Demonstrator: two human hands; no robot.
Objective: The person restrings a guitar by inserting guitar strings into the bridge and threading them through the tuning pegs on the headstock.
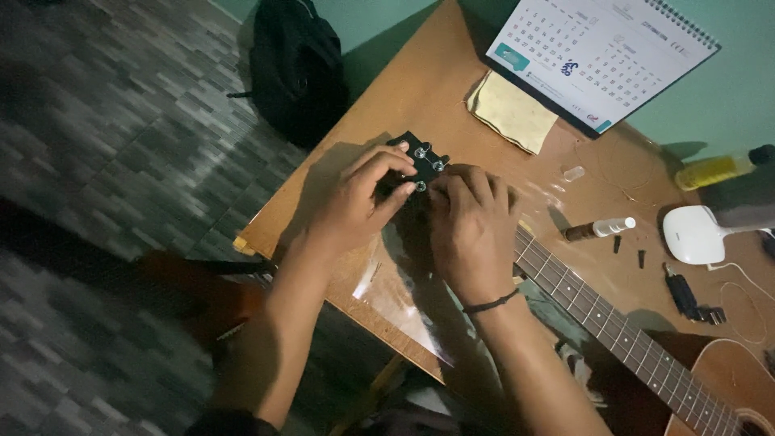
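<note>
Nearest me, I'm watching both forearms reaching to the guitar headstock [421, 161] at the counter's [420, 89] far-left edge, left hand [355, 202] and right hand [472, 226] fingers pinching its tuning pegs; a slip could, I judge, snap a string.

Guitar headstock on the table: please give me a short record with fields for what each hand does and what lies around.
Left hand: fingers on the black guitar headstock, at a tuning peg.
Right hand: laid over the headstock's lower part, fingers bent.
Guitar neck: runs toward the lower right.
Table: brown wood.
Nearby: desk calendar, yellow cloth, small spray bottle, white lamp base, black backpack on floor.
</note>
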